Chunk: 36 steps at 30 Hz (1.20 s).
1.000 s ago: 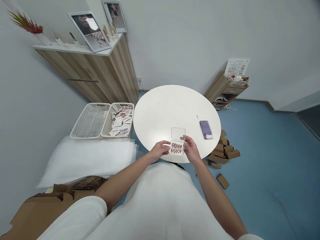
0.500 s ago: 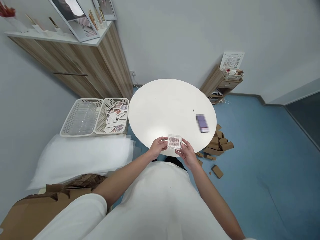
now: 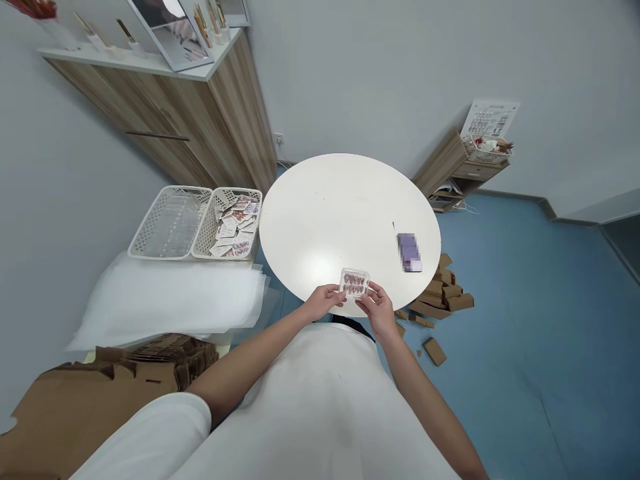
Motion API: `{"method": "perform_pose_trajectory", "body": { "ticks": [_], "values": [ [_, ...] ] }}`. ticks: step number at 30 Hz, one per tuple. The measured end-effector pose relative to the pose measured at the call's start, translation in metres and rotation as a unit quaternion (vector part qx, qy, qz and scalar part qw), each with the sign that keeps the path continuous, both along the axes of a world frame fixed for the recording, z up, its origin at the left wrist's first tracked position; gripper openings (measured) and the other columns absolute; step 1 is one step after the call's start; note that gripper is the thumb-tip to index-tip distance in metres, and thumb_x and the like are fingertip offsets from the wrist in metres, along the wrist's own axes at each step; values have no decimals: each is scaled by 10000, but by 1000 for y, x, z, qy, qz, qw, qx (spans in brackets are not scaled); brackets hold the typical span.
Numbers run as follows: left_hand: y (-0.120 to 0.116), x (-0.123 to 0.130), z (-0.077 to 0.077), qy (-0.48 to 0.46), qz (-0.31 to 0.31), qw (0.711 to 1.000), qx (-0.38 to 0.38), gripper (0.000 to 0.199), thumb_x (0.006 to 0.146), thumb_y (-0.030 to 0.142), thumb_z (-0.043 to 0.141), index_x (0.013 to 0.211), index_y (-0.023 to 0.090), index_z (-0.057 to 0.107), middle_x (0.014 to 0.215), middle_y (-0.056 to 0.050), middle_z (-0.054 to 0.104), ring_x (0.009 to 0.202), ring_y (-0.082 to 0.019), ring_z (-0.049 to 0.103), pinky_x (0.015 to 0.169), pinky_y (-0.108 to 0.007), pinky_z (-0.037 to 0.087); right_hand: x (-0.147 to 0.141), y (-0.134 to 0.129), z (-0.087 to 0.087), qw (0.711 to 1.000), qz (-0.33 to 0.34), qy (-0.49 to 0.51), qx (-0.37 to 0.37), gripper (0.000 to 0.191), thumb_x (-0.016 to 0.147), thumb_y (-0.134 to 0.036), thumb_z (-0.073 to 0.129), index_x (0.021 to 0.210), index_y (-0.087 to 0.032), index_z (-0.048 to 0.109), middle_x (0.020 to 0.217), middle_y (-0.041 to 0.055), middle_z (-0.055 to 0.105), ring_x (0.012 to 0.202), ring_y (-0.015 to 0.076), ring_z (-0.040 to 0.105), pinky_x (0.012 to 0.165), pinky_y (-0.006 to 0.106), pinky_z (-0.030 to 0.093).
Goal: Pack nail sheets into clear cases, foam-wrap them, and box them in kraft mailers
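Note:
Between my two hands is a small clear plastic case of press-on nails (image 3: 355, 283), with rows of pinkish-brown nails showing through it. My left hand (image 3: 324, 301) pinches its left edge between thumb and fingers. On the opposite edge, my right hand (image 3: 379, 309) is closed with the thumb at the lower corner. The case is held over the near edge of a white oval table (image 3: 330, 193). To the right on the table lies a purple pixelated object (image 3: 409, 252), and a tiny dark item (image 3: 393, 225) is just beyond it.
Left of the table stand a basket of clear plastic cases (image 3: 173, 223) and a basket of printed cards (image 3: 233, 227). White sheets (image 3: 175, 300) and flat cardboard (image 3: 100, 413) are stacked nearer me. Small brown boxes (image 3: 445, 293) lie on the floor at right.
The nail case is tilted slightly differently, and the right fingers have closed in on its edge. The whole view has shifted a little; the case stays in both hands.

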<state>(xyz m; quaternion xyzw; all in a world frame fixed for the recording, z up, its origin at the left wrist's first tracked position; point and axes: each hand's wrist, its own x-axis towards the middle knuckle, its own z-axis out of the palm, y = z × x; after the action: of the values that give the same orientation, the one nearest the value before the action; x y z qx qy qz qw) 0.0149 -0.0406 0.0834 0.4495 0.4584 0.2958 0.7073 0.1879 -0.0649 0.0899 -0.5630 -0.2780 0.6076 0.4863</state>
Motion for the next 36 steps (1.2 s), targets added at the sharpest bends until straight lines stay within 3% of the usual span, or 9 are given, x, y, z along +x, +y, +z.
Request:
{"method": "perform_pose_trajectory", "body": {
  "ticks": [5, 11, 19, 26, 28, 31, 34, 36],
  "values": [
    [3, 21, -10, 46, -28, 997, 56, 418, 744, 533, 491, 645, 144, 608, 632, -39, 602, 555, -120, 517, 559, -238, 402, 17, 4, 2, 1000, 15, -10, 4, 428, 650, -323, 653, 1044, -246, 504, 930, 15, 596, 844, 158, 599, 820, 396, 503],
    [10, 47, -13, 62, -13, 996, 64, 420, 769, 517, 462, 641, 144, 608, 540, 6, 512, 489, -96, 439, 508, -225, 348, 44, 16, 4, 999, 34, 30, -9, 401, 649, -321, 668, 1017, -259, 518, 918, 1, 586, 860, 150, 596, 819, 366, 501],
    [16, 72, -11, 70, -14, 996, 45, 404, 773, 502, 471, 675, 135, 607, 509, 35, 419, 465, -74, 348, 480, -217, 272, 66, 29, -9, 1000, 28, 2, -5, 401, 630, -323, 673, 985, -235, 510, 836, -3, 576, 758, 145, 595, 735, 360, 511],
    [17, 81, -8, 120, -2, 991, 54, 409, 765, 515, 471, 628, 142, 572, 555, 12, 483, 536, -98, 436, 549, -227, 359, 74, 33, -21, 999, 40, -22, 29, 403, 626, -322, 666, 970, -215, 485, 862, 8, 576, 696, 132, 600, 729, 342, 488],
    [17, 84, -8, 140, 10, 988, 60, 390, 767, 502, 477, 667, 143, 592, 607, -2, 536, 594, -114, 492, 589, -236, 393, 74, 34, -22, 998, 45, -26, 36, 388, 627, -313, 663, 957, -211, 486, 886, 13, 575, 705, 133, 601, 726, 334, 482],
    [19, 85, -10, 145, 50, 986, 67, 354, 755, 467, 522, 889, 156, 624, 744, -21, 598, 658, -125, 545, 645, -255, 430, 75, 36, -24, 999, 41, -19, 30, 377, 619, -297, 666, 942, -210, 491, 889, 12, 578, 701, 132, 602, 721, 330, 480],
    [20, 83, -11, 127, 122, 982, 69, 464, 729, 418, 582, 1126, 182, 532, 927, -51, 598, 711, -119, 573, 691, -268, 451, 76, 39, -25, 1000, 25, -7, 13, 398, 606, -297, 675, 947, -214, 487, 838, -4, 582, 686, 131, 601, 712, 335, 486],
    [21, 80, -12, 123, 150, 979, 66, 501, 726, 391, 596, 1176, 196, 491, 989, -64, 584, 748, -118, 581, 715, -272, 458, 77, 41, -26, 1000, 18, -2, 5, 408, 605, -304, 678, 950, -216, 479, 802, -14, 579, 678, 132, 600, 702, 342, 493]
  ]
}}
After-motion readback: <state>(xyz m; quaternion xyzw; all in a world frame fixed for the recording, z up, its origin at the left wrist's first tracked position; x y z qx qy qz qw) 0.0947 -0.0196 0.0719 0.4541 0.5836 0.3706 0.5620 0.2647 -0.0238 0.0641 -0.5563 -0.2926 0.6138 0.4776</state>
